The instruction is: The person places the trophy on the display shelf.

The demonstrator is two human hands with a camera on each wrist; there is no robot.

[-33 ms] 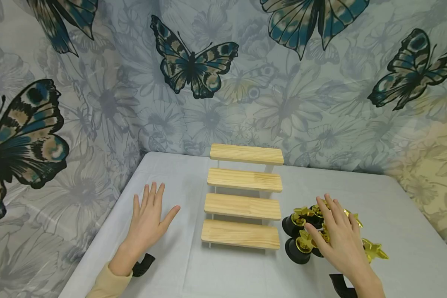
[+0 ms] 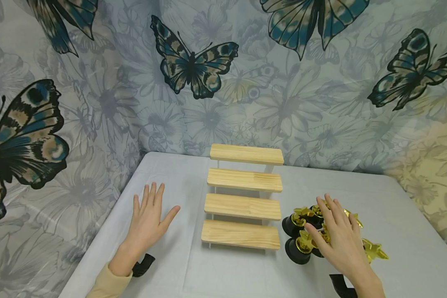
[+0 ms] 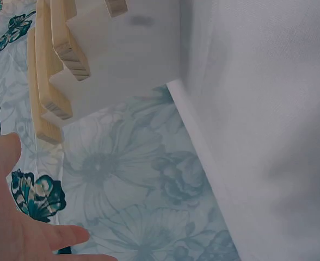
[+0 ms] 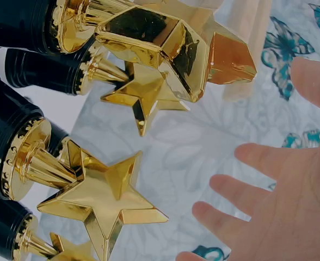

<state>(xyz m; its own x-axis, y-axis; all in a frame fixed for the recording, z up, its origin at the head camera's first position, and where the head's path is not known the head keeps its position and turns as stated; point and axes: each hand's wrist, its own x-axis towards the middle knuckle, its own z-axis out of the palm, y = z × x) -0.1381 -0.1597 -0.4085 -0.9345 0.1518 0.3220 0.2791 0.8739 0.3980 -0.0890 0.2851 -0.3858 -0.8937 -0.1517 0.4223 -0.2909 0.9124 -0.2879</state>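
My left hand (image 2: 147, 223) is held over the left part of the table with its fingers straight and spread. Nothing is in it. To its right stands a wooden stepped rack (image 2: 241, 234) with several pale planks; their ends show in the left wrist view. My right hand (image 2: 340, 240), fingers extended, hovers above a group of gold star trophies with black bases, such as the front-left trophy (image 2: 298, 251). It partly hides them in the head view. The right wrist view shows a gold star (image 4: 108, 198) close up, apart from the fingers.
A white cloth covers the table (image 2: 227, 277). Butterfly-and-flower fabric (image 2: 283, 103) hangs behind and at both sides, close to the table's edges. Black pieces, one a curved strap end (image 2: 143, 265), show by both wrists.
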